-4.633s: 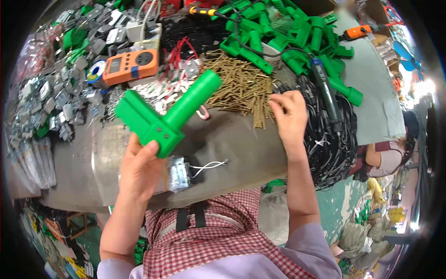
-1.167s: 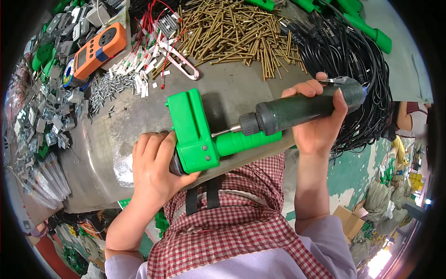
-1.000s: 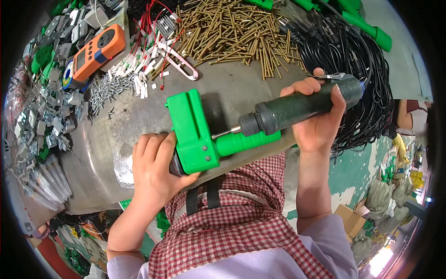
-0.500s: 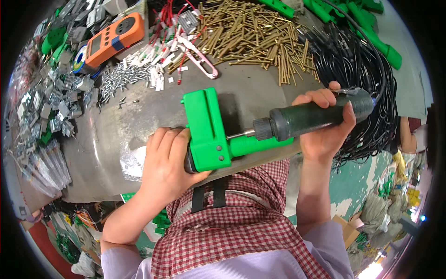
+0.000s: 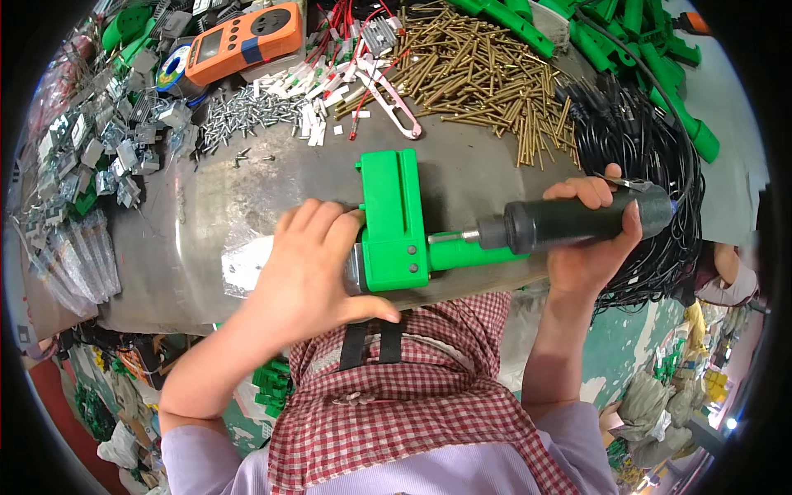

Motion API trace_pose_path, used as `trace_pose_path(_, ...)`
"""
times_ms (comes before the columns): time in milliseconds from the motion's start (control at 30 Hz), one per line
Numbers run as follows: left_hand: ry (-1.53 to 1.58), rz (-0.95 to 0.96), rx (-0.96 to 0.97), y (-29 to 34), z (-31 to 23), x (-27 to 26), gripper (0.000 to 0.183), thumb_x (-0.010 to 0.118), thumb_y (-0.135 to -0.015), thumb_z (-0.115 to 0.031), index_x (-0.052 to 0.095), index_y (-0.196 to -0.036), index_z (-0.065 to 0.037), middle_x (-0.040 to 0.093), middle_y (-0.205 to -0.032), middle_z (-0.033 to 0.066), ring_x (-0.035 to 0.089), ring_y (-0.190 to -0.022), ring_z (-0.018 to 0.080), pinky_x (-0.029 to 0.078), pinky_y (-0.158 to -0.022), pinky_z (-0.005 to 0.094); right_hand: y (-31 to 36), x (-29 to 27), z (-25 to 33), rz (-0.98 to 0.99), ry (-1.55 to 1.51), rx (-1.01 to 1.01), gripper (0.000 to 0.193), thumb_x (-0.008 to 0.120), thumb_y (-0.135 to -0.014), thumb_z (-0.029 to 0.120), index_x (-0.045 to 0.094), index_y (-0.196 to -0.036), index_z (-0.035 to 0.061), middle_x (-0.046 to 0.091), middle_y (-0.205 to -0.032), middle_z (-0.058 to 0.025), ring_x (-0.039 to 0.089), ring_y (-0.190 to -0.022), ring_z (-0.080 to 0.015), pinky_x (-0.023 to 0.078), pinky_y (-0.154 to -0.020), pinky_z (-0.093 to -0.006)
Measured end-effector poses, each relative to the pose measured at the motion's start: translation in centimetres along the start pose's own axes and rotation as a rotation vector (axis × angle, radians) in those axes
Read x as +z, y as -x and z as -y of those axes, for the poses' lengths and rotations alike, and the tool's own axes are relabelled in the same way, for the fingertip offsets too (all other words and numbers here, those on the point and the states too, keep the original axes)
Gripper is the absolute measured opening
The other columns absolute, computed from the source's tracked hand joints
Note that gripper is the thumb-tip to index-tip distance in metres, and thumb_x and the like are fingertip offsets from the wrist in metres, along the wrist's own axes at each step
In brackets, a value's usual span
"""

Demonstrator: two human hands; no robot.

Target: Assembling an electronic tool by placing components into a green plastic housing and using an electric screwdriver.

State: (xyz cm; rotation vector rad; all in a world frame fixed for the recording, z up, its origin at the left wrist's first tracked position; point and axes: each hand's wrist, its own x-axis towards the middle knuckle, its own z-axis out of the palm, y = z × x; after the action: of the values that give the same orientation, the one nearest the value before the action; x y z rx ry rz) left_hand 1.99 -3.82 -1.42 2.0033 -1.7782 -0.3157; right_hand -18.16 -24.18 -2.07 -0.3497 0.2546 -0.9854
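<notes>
A green pistol-shaped plastic tool housing point(image 5: 394, 223) lies on the metal bench top, its handle point(image 5: 478, 252) pointing right. Two dark screw heads show on its face. My left hand point(image 5: 309, 260) cups its left end, fingers curled on the far side and thumb stretched out past the near edge. A dark, shiny part shows between palm and housing. My right hand point(image 5: 590, 235) is wrapped round a black electric screwdriver point(image 5: 561, 223), held level over the handle. Its bit points left, the tip close to the housing's right side; whether it touches a screw is unclear.
Beyond the housing lie small screws point(image 5: 252, 115), a pink-handled tool point(image 5: 396, 107), brass rods point(image 5: 487, 70) and an orange meter point(image 5: 245, 43). Black cables point(image 5: 635, 148) heap at right, below green housings point(image 5: 610, 45). Metal parts point(image 5: 103, 153) and clear bags point(image 5: 74, 260) fill the left.
The housing and screwdriver appear shifted right in the picture, as does much of the bench. My left thumb has come away from the housing's near edge. The screwdriver's bit sits more level.
</notes>
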Motion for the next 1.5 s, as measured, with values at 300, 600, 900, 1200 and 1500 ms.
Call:
trace_pose_path(300, 0.185, 0.332, 0.018, -1.2, 2.2, -2.7, 0.057, 0.064, -0.084, -0.048, 0.057, -0.108, 0.003, 0.053, -0.093, 0.0154, 0.049, -0.091, 0.0319, 0.039, -0.085, 0.0419, 2.3, -0.7, 0.9, 0.098, 0.008, 0.031, 0.044, 0.058, -0.088, 0.030, 0.048, -0.126, 0.0100, 0.049, -0.084, 0.0004, 0.048, -0.082, -0.0143, 0.040, -0.091, -0.0397)
trace_pose_path(600, 0.232, 0.302, -0.054, -0.7, 2.2, -2.0, 0.060, 0.068, -0.080, -0.048, 0.059, -0.112, 0.002, 0.055, -0.092, 0.0137, 0.049, -0.091, 0.0306, 0.039, -0.085, 0.0406, 3.3, 0.2, 0.8, 0.046, 0.028, -0.031, 0.043, 0.060, -0.086, 0.025, 0.049, -0.123, 0.0065, 0.047, -0.084, 0.0008, 0.048, -0.082, -0.0120, 0.038, -0.091, -0.0356)
trace_pose_path(900, 0.265, 0.260, -0.106, -0.5, 2.1, -1.9, 0.063, 0.068, -0.076, -0.051, 0.061, -0.111, 0.001, 0.054, -0.089, 0.0132, 0.050, -0.090, 0.0315, 0.040, -0.084, 0.0411, 3.0, -0.5, -0.5, 0.066, -0.122, -0.018, 0.041, 0.058, -0.086, 0.030, 0.050, -0.121, 0.0111, 0.050, -0.083, 0.0017, 0.050, -0.081, -0.0130, 0.040, -0.091, -0.0374)
trace_pose_path(1200, 0.315, 0.210, -0.105, -0.6, 2.4, -1.4, 0.063, 0.070, -0.075, -0.049, 0.062, -0.113, 0.002, 0.058, -0.091, 0.0155, 0.053, -0.093, 0.0336, 0.042, -0.085, 0.0423, 3.2, -1.7, -1.4, 0.029, -0.180, -0.093, 0.038, 0.064, -0.083, 0.025, 0.049, -0.115, 0.0120, 0.049, -0.081, 0.0028, 0.050, -0.079, -0.0114, 0.042, -0.092, -0.0351)
trace_pose_path(1500, 0.315, 0.263, -0.130, -0.5, 2.2, -1.6, 0.064, 0.070, -0.076, -0.048, 0.061, -0.116, 0.002, 0.061, -0.097, 0.0172, 0.054, -0.100, 0.0346, 0.042, -0.090, 0.0427, 3.4, -1.7, -1.6, 0.050, -0.178, -0.142, 0.037, 0.068, -0.081, 0.022, 0.051, -0.112, 0.0109, 0.048, -0.079, 0.0041, 0.050, -0.076, -0.0104, 0.043, -0.088, -0.0337)
